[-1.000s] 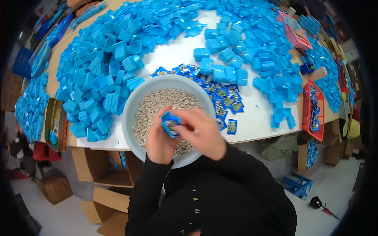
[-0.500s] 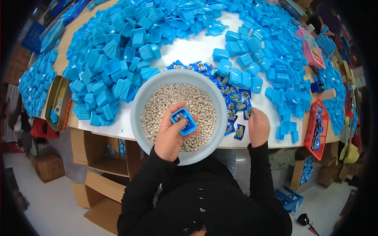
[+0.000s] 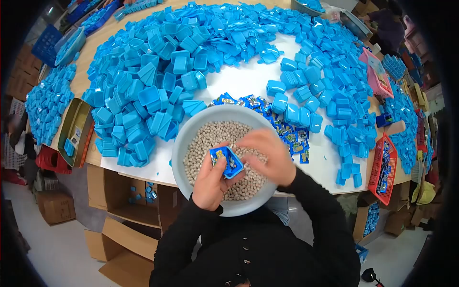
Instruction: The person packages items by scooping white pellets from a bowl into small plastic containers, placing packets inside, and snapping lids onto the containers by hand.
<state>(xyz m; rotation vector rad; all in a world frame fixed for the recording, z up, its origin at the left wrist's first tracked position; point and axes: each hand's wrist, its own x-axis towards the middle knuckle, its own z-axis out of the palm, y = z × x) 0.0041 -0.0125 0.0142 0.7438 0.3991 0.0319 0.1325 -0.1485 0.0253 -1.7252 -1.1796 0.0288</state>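
My left hand grips a small blue plastic box over the basin, with the thumb pressing on a printed packet at the box's opening. Just to the right, my right hand hovers above the basin, slightly blurred, its thumb and fingers apart with nothing visible in them. Beneath both hands stands a pale grey basin full of small beige round pellets. Printed blue packets lie in a heap behind and to the right of the basin.
Blue boxes pile up on the left, with more closed boxes at the right. A red basket of packets sits at the table's right edge, a tin at the left. Cardboard cartons stand below. Another person is at far right.
My right hand has moved left from the packets to over the basin beside the box. A packet now shows at the box's opening under my left thumb. The view has shifted slightly.
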